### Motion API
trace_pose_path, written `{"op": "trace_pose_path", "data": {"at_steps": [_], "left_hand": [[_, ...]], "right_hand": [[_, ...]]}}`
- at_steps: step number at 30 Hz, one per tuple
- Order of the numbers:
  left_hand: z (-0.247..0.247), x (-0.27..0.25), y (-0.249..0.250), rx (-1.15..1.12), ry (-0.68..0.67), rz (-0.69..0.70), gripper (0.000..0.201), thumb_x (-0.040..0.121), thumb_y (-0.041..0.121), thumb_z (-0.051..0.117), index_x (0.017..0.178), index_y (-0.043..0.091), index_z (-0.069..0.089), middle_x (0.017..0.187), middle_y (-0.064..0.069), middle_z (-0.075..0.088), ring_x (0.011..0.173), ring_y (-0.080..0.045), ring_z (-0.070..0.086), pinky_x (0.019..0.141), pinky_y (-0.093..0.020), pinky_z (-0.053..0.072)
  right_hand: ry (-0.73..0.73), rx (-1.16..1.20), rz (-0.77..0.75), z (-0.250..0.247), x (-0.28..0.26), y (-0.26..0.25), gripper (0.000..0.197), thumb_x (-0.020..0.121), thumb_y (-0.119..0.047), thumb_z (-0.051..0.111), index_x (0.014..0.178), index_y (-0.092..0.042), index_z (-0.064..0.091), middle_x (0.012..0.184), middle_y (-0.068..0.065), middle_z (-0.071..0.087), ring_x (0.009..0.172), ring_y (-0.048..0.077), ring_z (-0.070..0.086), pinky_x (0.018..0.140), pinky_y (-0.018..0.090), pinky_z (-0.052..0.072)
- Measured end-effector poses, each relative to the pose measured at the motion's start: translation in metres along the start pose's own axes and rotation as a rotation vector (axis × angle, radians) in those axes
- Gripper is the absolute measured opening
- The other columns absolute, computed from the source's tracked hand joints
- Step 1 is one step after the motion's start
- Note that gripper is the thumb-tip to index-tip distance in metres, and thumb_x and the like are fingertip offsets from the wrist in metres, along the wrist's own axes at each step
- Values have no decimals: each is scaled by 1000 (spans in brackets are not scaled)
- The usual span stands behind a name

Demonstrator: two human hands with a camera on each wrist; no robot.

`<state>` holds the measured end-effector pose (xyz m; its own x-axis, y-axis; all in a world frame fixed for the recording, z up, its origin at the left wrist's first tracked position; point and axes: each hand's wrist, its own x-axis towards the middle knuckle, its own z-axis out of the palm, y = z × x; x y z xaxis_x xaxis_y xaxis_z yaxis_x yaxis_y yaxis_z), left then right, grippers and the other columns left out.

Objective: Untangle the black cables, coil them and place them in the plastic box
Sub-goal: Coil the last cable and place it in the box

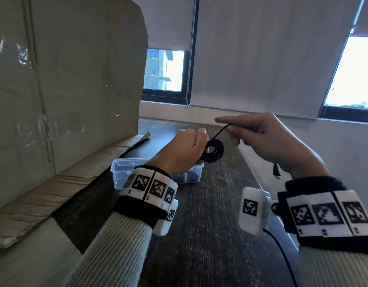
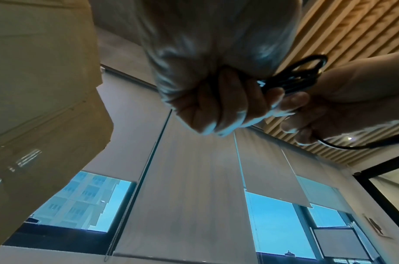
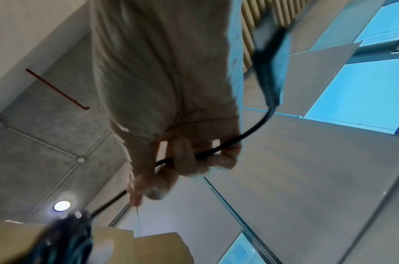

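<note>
Left grip clenches cable coil; right grip pinches its tail.

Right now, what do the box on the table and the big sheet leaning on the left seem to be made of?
Small rectangular clear box: looks like glossy see-through plastic, since the table shows through its walls. Large tan sheet: probably matte corrugated cardboard, creased, with shiny tape strips.
</note>
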<state>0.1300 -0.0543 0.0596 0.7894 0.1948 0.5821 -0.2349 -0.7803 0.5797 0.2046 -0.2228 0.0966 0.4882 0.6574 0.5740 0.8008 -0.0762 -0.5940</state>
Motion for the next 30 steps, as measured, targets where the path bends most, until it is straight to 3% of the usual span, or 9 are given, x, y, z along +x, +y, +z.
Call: {"op": "trace_pose_path", "data": {"at_steps": [3, 5, 9, 13, 15, 20, 23, 26, 30], "left_hand": [[2, -2, 4, 17, 40, 89, 43, 104, 19, 26, 66, 9, 43, 57, 1, 43, 56, -7, 46, 55, -11, 34], [1, -1, 3, 1, 104, 147, 45, 103, 25, 26, 68, 6, 47, 57, 0, 46, 57, -4, 50, 55, -13, 36], [-2, 5, 1, -52, 334, 178, 48, 94, 34, 20, 58, 11, 42, 56, -17, 54, 56, -27, 55, 55, -42, 46], [-3, 8, -11, -75, 496, 76, 63, 96, 33, 21, 64, -8, 56, 57, -21, 59, 56, -33, 62, 52, -48, 50], [-4, 8, -17, -18, 504, 29, 61, 96, 30, 25, 59, -8, 54, 53, -20, 56, 51, -32, 56, 51, -45, 47], [-4, 7, -24, 86, 487, -92, 44, 92, 20, 45, 49, 14, 35, 44, 2, 34, 39, -12, 28, 43, -27, 23], [-4, 5, -21, 160, 402, -29, 46, 89, 20, 50, 47, 18, 33, 42, 5, 33, 38, -9, 28, 42, -26, 21], [-7, 5, -23, 72, 194, 95, 49, 90, 23, 60, 46, 20, 38, 38, 10, 39, 38, -5, 33, 43, -20, 26], [-7, 2, -20, -186, 63, 151, 52, 98, 26, 44, 47, 17, 37, 37, 11, 33, 35, -3, 31, 40, -18, 28]], "right_hand": [[41, 84, 27, 13, 5, 11, 30, 96, -13, 56, 120, -26, 67, 63, -11, 59, 65, 7, 54, 75, 17, 49], [6, 83, 50, 23, 9, 15, 26, 96, -18, 57, 114, -33, 70, 82, 1, 74, 84, 31, 66, 89, 42, 55], [-104, -55, 95, 45, 13, 13, 23, 96, -12, 55, 86, -21, 73, 67, -12, 67, 61, 4, 55, 62, 29, 46], [-261, -226, 129, 59, 14, 11, 34, 101, -31, 44, 132, -38, 53, 110, 3, 69, 101, 22, 64, 97, 46, 49], [-372, -397, 141, 57, 13, 7, 42, 102, -28, 42, 143, -31, 42, 128, 5, 64, 112, 22, 61, 103, 43, 45], [-399, -486, 54, 45, 8, -16, 23, 97, -22, 54, 107, -16, 73, 86, -2, 72, 66, 5, 57, 69, 23, 46], [-286, -577, -79, 44, 6, -32, 15, 89, -20, 65, 84, -14, 78, 77, 0, 70, 70, 12, 63, 70, 22, 49], [-122, -519, -184, 38, 5, -44, 3, 77, -23, 78, 75, -24, 80, 62, -12, 63, 61, -4, 57, 60, 4, 39], [92, -243, -248, 29, 3, -37, 13, 63, -23, 88, 67, -27, 76, 58, -16, 63, 55, -3, 58, 56, 4, 39]]}}
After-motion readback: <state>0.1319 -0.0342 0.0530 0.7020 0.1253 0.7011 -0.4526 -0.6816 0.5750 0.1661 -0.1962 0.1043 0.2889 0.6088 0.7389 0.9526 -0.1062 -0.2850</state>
